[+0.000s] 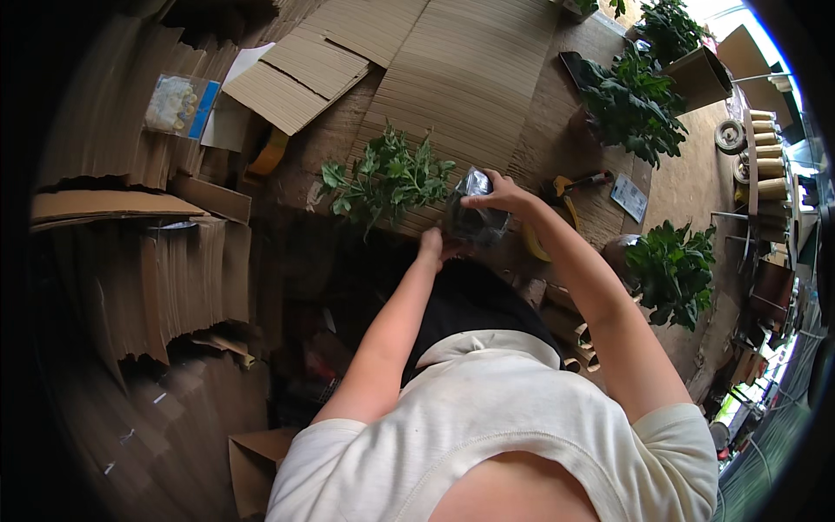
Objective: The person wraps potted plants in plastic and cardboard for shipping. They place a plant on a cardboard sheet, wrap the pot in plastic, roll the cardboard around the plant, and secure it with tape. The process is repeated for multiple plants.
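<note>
A plant pot wrapped in clear plastic [481, 218] lies tilted at the near edge of the worktable. Its leafy green plant [391, 175] points left over the cardboard. My right hand [501, 194] grips the pot from the right and top, thumb across the wrap. On the pot's near left side, my left hand [445, 245] holds it from below, its fingers partly hidden.
Flat corrugated cardboard [470, 65] covers much of the wooden table. To the right are a yellow tape roll [536, 243], a utility knife [590, 179], a printed card [629, 198] and several potted plants [672, 271]. Cardboard stacks [189, 280] and orange tape [269, 153] stand left.
</note>
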